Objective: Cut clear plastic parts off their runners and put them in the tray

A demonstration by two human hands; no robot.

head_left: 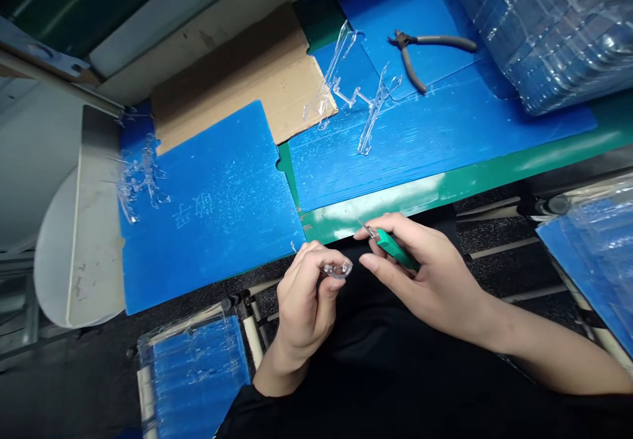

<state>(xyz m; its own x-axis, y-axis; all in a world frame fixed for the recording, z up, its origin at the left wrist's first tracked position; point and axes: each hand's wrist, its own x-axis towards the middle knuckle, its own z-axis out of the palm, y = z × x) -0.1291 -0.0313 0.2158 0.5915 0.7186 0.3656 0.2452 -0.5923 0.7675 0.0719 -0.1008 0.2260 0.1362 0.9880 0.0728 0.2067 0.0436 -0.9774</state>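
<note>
In front of my body, my left hand (pixel 309 294) is closed around a small clear plastic part (pixel 339 269), whose curved end shows past the thumb and forefinger. The rest of that part is hidden in the fingers. Just to the right, my right hand (pixel 425 274) grips a green-handled knife (pixel 395 249) with a thin blade pointing up and left. A short gap separates the blade from the clear part. Both hands are near the green front edge of the bench (pixel 341 223).
Blue sheets (pixel 212 241) and brown cardboard (pixel 237 76) cover the bench. Clear plastic sprues (pixel 373 113) lie at the middle, with more scraps (pixel 143 178) at the left. Grey-handled nippers (pixel 413 47) rest at the back. Stacked clear trays (pixel 558 37) stand at right; another tray (pixel 198 366) sits lower left.
</note>
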